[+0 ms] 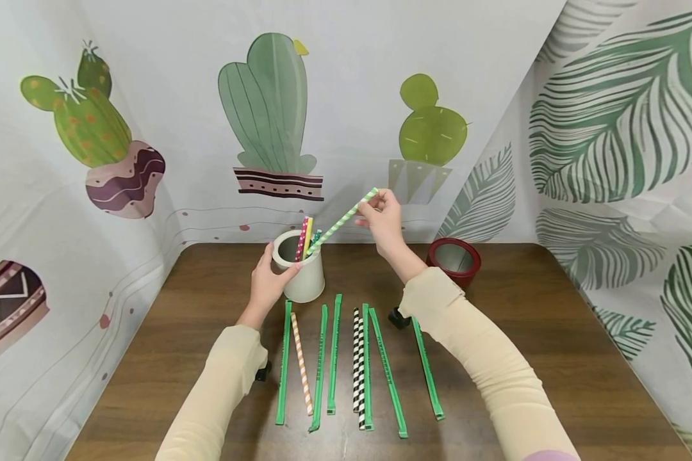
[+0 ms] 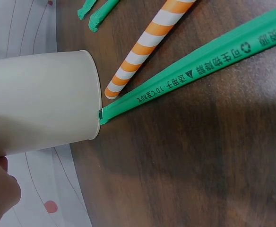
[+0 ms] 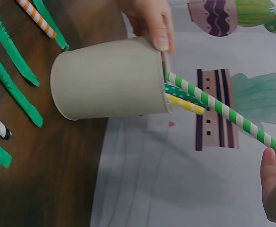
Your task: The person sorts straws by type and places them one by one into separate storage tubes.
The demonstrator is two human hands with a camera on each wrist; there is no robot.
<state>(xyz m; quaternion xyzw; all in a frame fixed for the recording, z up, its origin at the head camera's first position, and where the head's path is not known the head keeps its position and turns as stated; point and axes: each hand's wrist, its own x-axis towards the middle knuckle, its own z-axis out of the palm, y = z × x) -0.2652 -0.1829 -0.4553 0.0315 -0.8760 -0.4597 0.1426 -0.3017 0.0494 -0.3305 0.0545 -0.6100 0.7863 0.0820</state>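
Note:
My left hand [image 1: 266, 280] grips a cream-white cup [image 1: 304, 282] near its rim, thumb at the front and fingers round the left side. Inside the cup lean a pink dotted straw [image 1: 302, 238], a yellow straw [image 3: 185, 104] and a green dotted straw [image 3: 187, 95]. My right hand [image 1: 383, 221] pinches the upper end of a green-and-white striped paper straw [image 1: 343, 221]. That straw slants down to the left, its lower end at the cup's mouth. In the left wrist view, the cup's base is beside a green wrapped straw [image 2: 194, 71] and an orange-striped straw [image 2: 142, 47].
Several green-wrapped straws [image 1: 385, 371] lie lengthwise on the brown table [image 1: 496, 384]. Among them are black-and-white straws [image 1: 355, 365]. A dark red container [image 1: 460, 274] stands at the back right, behind my right forearm. A cloth printed with cacti and leaves hangs behind.

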